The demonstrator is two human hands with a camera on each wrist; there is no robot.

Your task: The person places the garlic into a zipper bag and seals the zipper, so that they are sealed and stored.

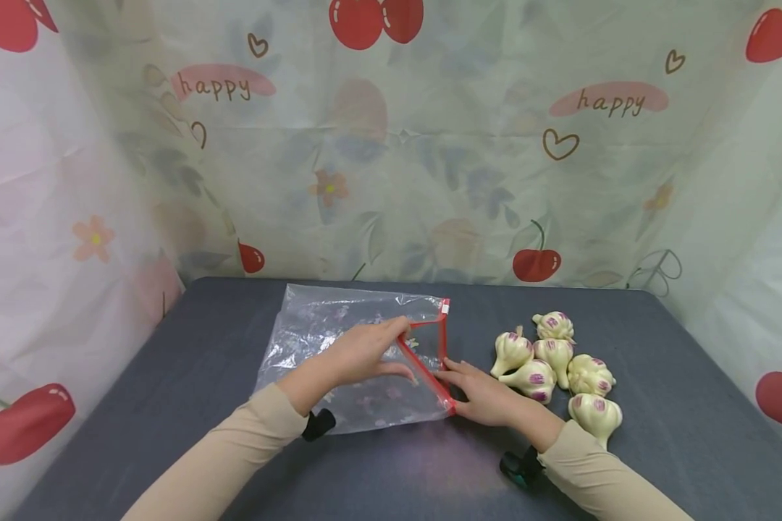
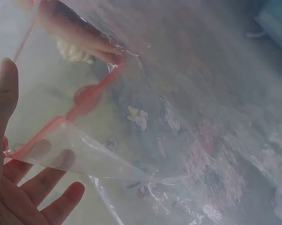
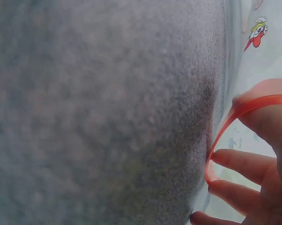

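A clear zip bag (image 1: 300, 333) with a red zip strip (image 1: 442, 336) lies on the dark table, its mouth spread on the right side. My left hand (image 1: 365, 351) is at the raised lip. Its fingers (image 2: 42, 183) stretch out along the film, and the thumb (image 2: 7, 84) stands well apart from them. At the mouth's near corner, my right hand (image 1: 482, 391) grips the red edge. In the right wrist view its thumb shows through the plastic and the fingers (image 3: 244, 164) touch the strip. Several white garlic bulbs (image 1: 537, 380) with purple patches lie beyond the right hand.
The dark table (image 1: 189, 405) reaches back to a printed curtain (image 1: 404, 159), which also hangs along both sides. One garlic bulb (image 1: 596, 416) lies close beside the right forearm. A dark wrist camera (image 1: 521, 467) sits under the right sleeve.
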